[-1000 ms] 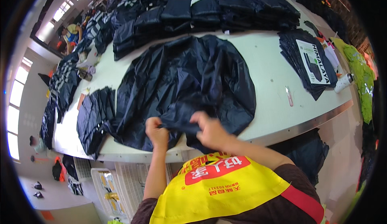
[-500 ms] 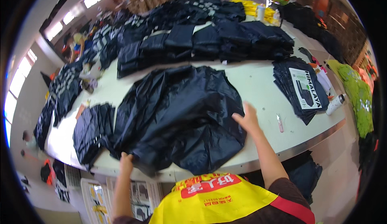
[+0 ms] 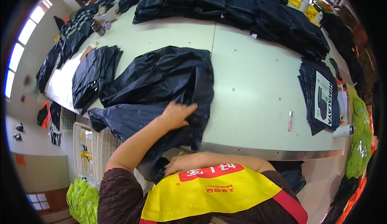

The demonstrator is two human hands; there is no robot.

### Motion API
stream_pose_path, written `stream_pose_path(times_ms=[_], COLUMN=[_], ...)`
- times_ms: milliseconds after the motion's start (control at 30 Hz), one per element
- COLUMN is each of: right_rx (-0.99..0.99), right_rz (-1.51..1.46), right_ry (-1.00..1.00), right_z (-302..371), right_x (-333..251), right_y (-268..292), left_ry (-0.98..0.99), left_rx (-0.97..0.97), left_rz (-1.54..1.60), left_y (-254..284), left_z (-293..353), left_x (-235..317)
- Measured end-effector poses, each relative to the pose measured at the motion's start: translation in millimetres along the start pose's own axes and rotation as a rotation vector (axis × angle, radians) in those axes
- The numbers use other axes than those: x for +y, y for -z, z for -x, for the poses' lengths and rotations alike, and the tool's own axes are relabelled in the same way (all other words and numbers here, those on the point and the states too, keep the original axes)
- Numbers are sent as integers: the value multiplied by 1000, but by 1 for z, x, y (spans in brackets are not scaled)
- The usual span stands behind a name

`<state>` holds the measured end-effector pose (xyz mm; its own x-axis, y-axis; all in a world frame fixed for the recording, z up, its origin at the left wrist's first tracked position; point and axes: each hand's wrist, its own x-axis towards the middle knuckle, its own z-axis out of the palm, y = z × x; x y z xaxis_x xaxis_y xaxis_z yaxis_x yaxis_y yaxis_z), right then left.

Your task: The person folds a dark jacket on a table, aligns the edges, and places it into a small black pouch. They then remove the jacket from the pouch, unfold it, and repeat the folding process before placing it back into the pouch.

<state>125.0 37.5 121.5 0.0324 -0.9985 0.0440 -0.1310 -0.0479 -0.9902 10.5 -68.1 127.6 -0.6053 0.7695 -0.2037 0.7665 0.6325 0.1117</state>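
While the left hand (image 3: 173,116) is resting on the dark navy garment (image 3: 161,74), its fingers are stretching out loosely to the right over the cloth, not clenching it. The garment is lying partly on the pale worktable (image 3: 246,119), its lower part drooping over the front edge toward the wearer's yellow apron (image 3: 213,191). Its thin, glossy fabric is catching the light along long, slanting wrinkles; the upper part is bulging in a rounded heap, the right side is falling in a fairly straight edge, and a flatter flap is spreading leftward past the table's rim. The right hand (image 3: 181,163) is reaching across beside the hanging cloth, blurring, so whether its fingers are grasping anything one cannot tell. A stack of folded dark garments (image 3: 94,72) is sitting just left of the heap.
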Motion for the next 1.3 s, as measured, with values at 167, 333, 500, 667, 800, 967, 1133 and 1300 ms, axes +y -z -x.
stream_pose_path(times_ms=[167,333,500,667,800,967,1133,1300], right_rx=[679,247,37,306,-58,-176,561,1340], right_rz=[189,749,1097,221,206,90,686,1252], right_ry=[99,-333,-1199,-1270,-602,-475,-774,-612], right_z=[48,10,24,36,56,44,129,191], right_x=[-16,36,15,-73,-106,-246,-329,-288], right_y=[87,151,198,191,96,57,89,246], left_ry=[-287,-344,-142,478,988,931,496,335], left_rx=[283,305,613,1197,1861,1984,1620,1373], left_rz=[87,70,115,421,1243,964,1190,1262], left_y=[-69,4,75,106,99,112,214,293], left_z=[72,119,212,326,382,424,270,90], left_x=[22,52,21,-22,-76,-145,-283,-380])
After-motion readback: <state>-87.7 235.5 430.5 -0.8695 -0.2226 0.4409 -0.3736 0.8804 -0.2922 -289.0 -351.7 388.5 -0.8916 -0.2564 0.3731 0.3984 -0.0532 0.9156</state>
